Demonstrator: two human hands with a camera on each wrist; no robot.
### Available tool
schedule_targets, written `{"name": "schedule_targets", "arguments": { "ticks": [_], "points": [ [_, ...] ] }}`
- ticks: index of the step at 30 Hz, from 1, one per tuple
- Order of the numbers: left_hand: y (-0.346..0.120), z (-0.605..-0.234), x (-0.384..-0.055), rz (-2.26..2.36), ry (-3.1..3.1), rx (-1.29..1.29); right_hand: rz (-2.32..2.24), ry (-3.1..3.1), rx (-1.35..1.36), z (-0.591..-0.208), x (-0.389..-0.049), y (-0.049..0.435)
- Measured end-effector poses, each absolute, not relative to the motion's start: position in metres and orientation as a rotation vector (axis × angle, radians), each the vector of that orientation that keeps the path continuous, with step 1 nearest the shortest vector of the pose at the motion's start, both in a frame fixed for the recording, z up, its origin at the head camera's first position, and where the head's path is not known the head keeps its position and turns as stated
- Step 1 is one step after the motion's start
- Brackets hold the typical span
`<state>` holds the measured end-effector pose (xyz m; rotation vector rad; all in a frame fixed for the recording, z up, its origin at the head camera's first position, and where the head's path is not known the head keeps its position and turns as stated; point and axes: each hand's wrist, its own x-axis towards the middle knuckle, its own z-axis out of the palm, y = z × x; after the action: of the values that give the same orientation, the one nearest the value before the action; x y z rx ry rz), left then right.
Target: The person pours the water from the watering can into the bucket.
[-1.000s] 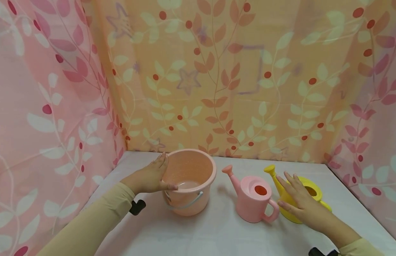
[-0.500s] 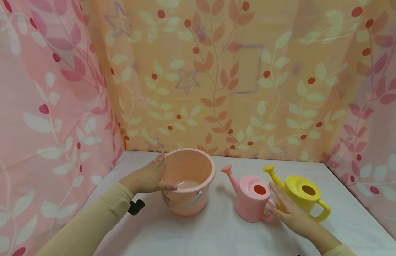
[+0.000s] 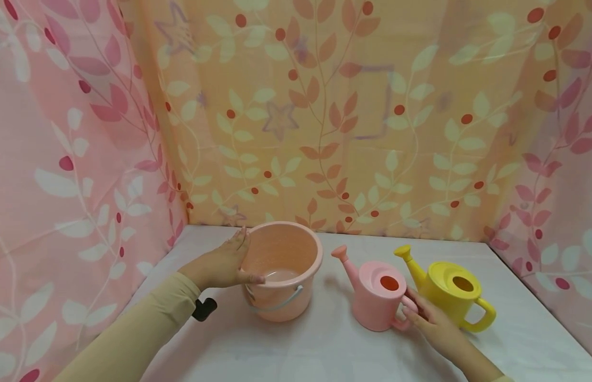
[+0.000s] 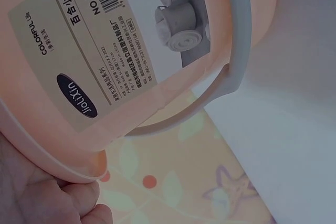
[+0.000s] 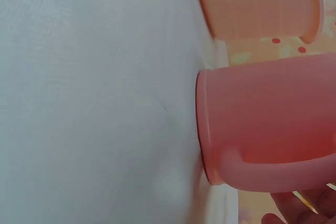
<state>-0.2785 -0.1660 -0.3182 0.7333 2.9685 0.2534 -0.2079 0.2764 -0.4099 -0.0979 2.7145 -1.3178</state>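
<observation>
A peach bucket (image 3: 282,305) with a pale blue handle (image 3: 281,303) stands on the table, left of centre. My left hand (image 3: 221,265) holds its rim from the left, the thumb lying over the front of the rim. In the left wrist view, fingers (image 4: 81,198) bend against the rim below the bucket's printed label (image 4: 94,51). A pink watering can (image 3: 376,305) stands upright to the right. At its handle (image 5: 278,177) is my right hand (image 3: 436,326), thumb beside the handle and fingers extended behind it, not closed round it. Whether they touch is hard to tell.
A yellow watering can (image 3: 448,292) stands just behind my right hand, its spout pointing left. The white table (image 3: 324,350) is bounded by a patterned orange cloth (image 3: 324,175) at the back and pink cloths at both sides.
My right hand has moved left and down from in front of the yellow watering can to the pink can's handle. The left hand stays on the bucket; bucket and cans stand where they were.
</observation>
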Motion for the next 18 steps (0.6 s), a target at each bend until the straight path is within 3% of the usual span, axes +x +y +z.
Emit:
{"name": "schedule_targets", "arguments": {
  "ticks": [18],
  "points": [
    [-0.165,-0.315,-0.277,0.251,2.956,0.762,-1.369,2.799,-0.083,-0.425,-0.207,0.278]
  ]
}}
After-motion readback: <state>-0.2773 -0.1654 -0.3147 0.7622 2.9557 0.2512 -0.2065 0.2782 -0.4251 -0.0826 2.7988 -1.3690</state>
